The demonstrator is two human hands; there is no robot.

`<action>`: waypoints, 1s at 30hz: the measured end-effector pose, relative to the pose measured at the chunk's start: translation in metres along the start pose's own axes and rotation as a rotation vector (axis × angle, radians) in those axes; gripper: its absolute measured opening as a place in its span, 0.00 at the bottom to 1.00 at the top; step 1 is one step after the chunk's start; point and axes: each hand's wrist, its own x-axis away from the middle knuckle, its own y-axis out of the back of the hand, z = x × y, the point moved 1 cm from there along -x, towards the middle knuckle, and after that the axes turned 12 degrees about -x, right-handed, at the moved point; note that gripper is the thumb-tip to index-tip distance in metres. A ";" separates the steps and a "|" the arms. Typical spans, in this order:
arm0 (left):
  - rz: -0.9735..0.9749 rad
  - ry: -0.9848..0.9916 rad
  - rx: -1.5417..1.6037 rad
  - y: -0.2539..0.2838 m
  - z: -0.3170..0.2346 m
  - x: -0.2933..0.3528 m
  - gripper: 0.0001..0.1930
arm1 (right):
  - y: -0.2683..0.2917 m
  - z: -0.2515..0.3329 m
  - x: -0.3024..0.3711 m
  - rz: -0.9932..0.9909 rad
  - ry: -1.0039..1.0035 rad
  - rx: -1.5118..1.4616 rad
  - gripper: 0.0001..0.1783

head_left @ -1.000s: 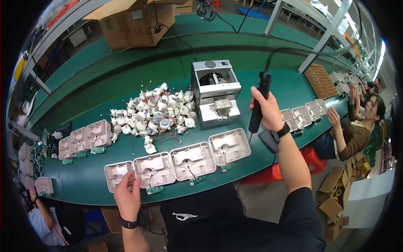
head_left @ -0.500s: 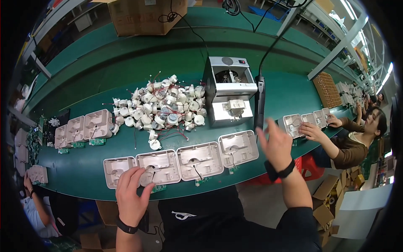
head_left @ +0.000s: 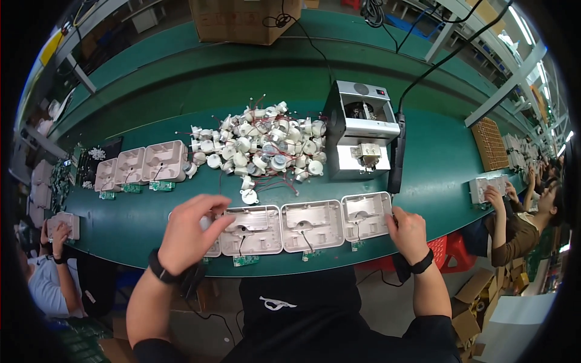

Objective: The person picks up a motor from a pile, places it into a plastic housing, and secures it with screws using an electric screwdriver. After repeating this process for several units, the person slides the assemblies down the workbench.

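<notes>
Along the near edge of the bench, several pale plastic housings stand side by side, open side up, with black wires inside. My left hand (head_left: pixel 187 233) is at the left end of the row, thumb spread from the fingers, hiding much of the leftmost housing (head_left: pixel 213 247). At the other end, my right hand (head_left: pixel 408 233) rests its bent fingers against the side of the rightmost housing (head_left: pixel 367 224); nothing is lifted. Between them are two more housings, one left of centre (head_left: pixel 266 233) and one right of centre (head_left: pixel 327 233). Small green circuit boards (head_left: pixel 245 261) lie at their front edges.
Behind the row lies a heap of white round motor-like parts (head_left: pixel 260 145) with red wires. Right of it stand a grey screw-feeder-like machine (head_left: pixel 363 130) and a black corded electric screwdriver (head_left: pixel 397 160). More housings (head_left: pixel 163 160) sit at left. Co-workers flank the bench.
My right hand has come down from above the bench to the row's right end. My left hand has shifted to the left end. The whole view has swung, moving the scene rightward.
</notes>
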 end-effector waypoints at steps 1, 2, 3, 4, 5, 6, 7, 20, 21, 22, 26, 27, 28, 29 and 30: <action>0.016 0.003 -0.022 -0.011 0.007 -0.010 0.16 | 0.004 0.005 -0.001 -0.020 -0.006 0.021 0.08; 0.033 0.005 -0.042 -0.020 0.012 -0.018 0.16 | 0.009 0.011 -0.002 -0.041 -0.012 0.043 0.08; 0.027 0.008 -0.045 -0.026 0.012 -0.030 0.16 | 0.020 0.021 -0.007 -0.043 -0.006 0.041 0.08; 0.124 0.067 -0.195 -0.033 0.011 -0.040 0.18 | 0.034 0.038 -0.015 -0.105 0.053 -0.037 0.08; 0.224 0.125 -0.347 -0.040 0.012 -0.048 0.21 | 0.043 0.054 -0.023 -0.165 0.110 -0.118 0.07; 0.225 0.119 -0.347 -0.044 0.012 -0.055 0.21 | 0.048 0.067 -0.032 -0.169 0.106 -0.116 0.07; 0.258 0.135 -0.410 -0.049 0.013 -0.060 0.23 | 0.051 0.081 -0.043 -0.145 0.237 -0.218 0.08; 0.277 0.125 -0.384 -0.069 0.038 -0.081 0.26 | -0.065 0.126 -0.151 0.359 0.892 0.412 0.16; 0.265 0.116 -0.353 -0.067 0.040 -0.079 0.25 | -0.069 0.126 -0.153 0.364 0.898 0.411 0.16; 0.260 0.117 -0.355 -0.066 0.039 -0.077 0.25 | -0.073 0.126 -0.154 0.369 0.902 0.412 0.16; 0.151 0.023 -0.389 -0.070 0.033 -0.072 0.21 | -0.084 0.131 -0.156 0.366 0.836 0.417 0.16; 0.149 -0.007 -0.413 -0.069 0.031 -0.073 0.20 | -0.085 0.132 -0.157 0.366 0.839 0.420 0.16; 0.146 -0.037 -0.437 -0.068 0.030 -0.074 0.20 | -0.085 0.132 -0.159 0.395 0.837 0.411 0.15; 0.142 -0.069 -0.459 -0.067 0.029 -0.076 0.19 | -0.085 0.132 -0.160 0.425 0.833 0.406 0.14; 0.138 -0.067 -0.455 -0.063 0.028 -0.076 0.19 | -0.084 0.131 -0.162 0.455 0.830 0.399 0.13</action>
